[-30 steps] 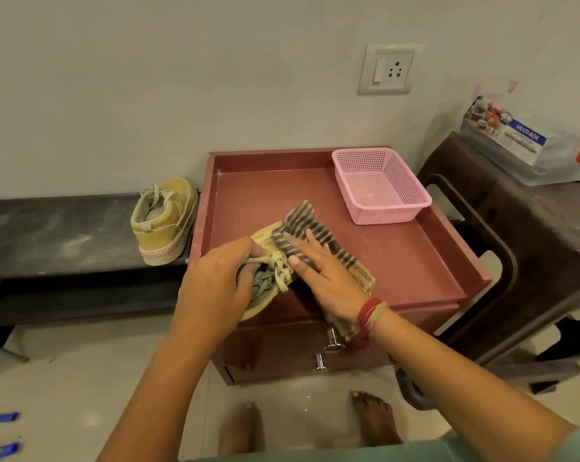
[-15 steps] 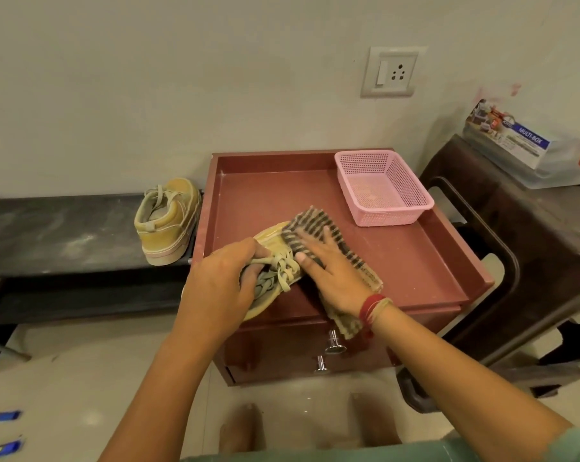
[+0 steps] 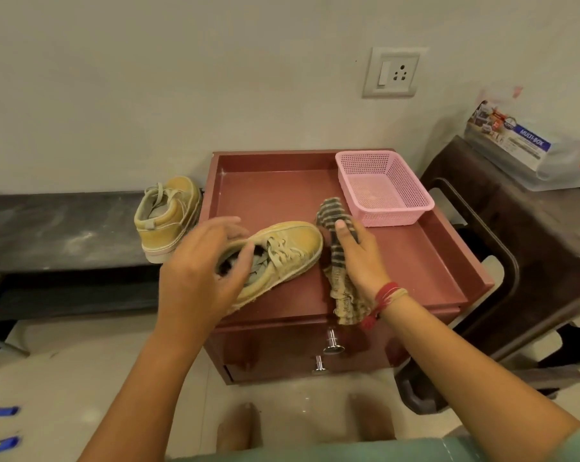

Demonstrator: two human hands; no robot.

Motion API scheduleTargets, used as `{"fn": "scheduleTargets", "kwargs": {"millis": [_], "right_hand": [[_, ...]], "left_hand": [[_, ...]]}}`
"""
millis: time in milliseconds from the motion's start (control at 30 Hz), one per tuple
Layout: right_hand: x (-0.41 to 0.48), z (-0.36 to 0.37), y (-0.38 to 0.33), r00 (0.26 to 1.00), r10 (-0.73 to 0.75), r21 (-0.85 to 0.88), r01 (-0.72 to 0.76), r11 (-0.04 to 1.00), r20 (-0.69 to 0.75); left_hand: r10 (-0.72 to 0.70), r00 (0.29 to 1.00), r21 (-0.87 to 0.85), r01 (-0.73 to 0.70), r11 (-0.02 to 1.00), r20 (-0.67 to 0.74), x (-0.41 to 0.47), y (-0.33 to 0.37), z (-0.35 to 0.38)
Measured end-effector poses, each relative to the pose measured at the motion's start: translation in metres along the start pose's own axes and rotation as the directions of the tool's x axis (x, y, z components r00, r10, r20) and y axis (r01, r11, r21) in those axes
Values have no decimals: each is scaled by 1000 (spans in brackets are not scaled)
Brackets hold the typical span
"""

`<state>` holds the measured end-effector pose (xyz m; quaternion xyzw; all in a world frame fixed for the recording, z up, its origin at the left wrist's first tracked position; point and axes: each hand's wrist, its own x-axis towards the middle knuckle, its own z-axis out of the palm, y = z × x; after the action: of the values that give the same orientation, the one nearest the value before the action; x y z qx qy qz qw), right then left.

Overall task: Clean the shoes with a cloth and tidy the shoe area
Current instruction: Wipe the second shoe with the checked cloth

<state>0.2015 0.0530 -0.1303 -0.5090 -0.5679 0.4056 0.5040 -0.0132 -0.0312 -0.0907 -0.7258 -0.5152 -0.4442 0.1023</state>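
Your dark bench (image 3: 65, 228) at the left carries one tan shoe (image 3: 172, 215). On the red cabinet (image 3: 398, 261) sit a pink basket (image 3: 385, 215) and the other shoe (image 3: 292, 248), toe pointing right. The clear box (image 3: 528, 151) at the far right reads "MULTI-BOX". Your left hand (image 3: 198, 278) arches over that shoe's heel, fingers spread and blurred; whether it grips is unclear. Your right hand (image 3: 362, 261), just beside the toe, pinches the striped cloth (image 3: 332, 211) under its thumb

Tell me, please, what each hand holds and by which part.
The right hand holds the striped cloth at its middle. The left hand sits blurred over the near shoe at its heel; its grip cannot be told.
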Motion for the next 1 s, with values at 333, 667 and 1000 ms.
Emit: {"fn": "scheduleTargets", "kwargs": {"millis": [333,667,1000], "right_hand": [[-2,15,5,965,26,-236,38,971,262],[0,2,0,967,216,106,-231,967,139],[-7,-18,-15,915,-404,-314,383,869,-2]], "left_hand": [[-14,939,515,-175,839,342,-25,16,26],[-178,970,769,-14,639,166,-23,9,55],[-186,929,544,-20,839,320,5,-8,19]]}}
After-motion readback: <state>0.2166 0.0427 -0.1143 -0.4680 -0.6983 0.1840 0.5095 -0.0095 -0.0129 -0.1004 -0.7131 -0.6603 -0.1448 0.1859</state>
